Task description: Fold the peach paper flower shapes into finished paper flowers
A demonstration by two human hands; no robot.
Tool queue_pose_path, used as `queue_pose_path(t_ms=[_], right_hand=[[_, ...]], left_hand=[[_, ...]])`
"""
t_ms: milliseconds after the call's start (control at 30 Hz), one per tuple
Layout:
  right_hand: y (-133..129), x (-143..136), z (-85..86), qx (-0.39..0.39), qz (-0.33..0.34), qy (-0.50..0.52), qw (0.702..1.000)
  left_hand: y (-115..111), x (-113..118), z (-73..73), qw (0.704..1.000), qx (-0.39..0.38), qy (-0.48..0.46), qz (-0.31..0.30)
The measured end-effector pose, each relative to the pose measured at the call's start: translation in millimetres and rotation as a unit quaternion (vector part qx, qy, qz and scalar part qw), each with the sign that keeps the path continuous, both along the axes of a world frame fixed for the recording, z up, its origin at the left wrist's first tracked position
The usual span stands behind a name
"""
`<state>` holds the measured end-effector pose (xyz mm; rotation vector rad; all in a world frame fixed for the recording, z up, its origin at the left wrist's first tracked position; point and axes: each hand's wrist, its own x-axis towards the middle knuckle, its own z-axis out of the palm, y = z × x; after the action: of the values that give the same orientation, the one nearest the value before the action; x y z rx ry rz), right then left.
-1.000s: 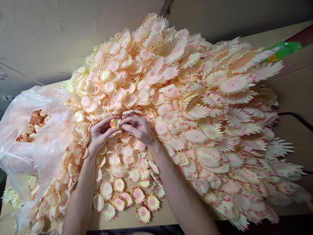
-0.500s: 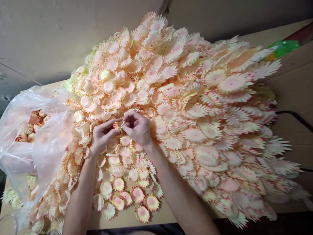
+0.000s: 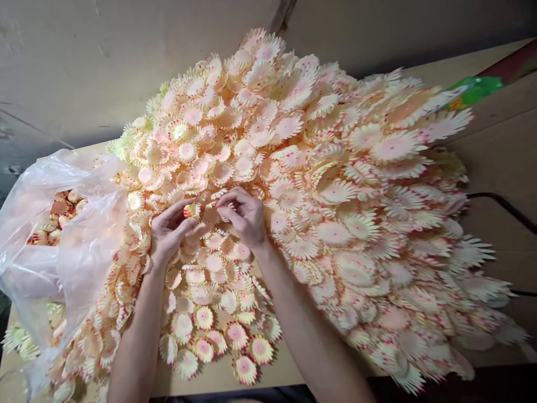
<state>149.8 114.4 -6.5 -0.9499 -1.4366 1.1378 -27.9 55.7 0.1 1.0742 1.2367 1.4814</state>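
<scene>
Our left hand [image 3: 168, 230] pinches a flower [image 3: 191, 211], presumably light, fragile, best edge-held; at its three o'clock our right hand [image 3: 246, 218] curls, contents unclear.

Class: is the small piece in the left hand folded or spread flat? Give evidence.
Folded: the small piece held by the left hand makes a compact, red-marked bundle, unlike the wider, spread frilled discs.
</scene>
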Motion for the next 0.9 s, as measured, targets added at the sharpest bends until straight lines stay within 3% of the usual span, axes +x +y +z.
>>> queue_pose_path(t_ms=[133,300,433,567,767,900], right_hand=[[-5.4,-1.4,7.2,0.001,0.051,-0.069,0.996],[-5.1,-3.9,7.3,0.009,0.066,-0.058,0.996],[-1.7,-6.3,3.2,0.009,-0.005,-0.051,0.999],[1.5,-3.6,0.8,0.023,-0.077,-0.023,0.997],[-1.3,1.0,2.9,-0.070,0.061,0.079,0.993],[-5.1,-1.0,6.7,-0.101,0.099,0.109,0.984]], left_hand=[[0.3,5.1,-0.8,0.999,-0.011,-0.013,-0.048],[-0.1,8.7,-0.7,0.998,-0.019,-0.025,-0.049],[-0.8,5.8,0.3,0.999,-0.012,-0.017,-0.029],[-0.7,-0.7,-2.2,0.999,0.015,-0.007,0.043],[1.0,5.4,-4.7,0.999,-0.013,-0.030,-0.028],[0.6,8.5,-4.2,0.998,-0.024,-0.038,-0.040]])
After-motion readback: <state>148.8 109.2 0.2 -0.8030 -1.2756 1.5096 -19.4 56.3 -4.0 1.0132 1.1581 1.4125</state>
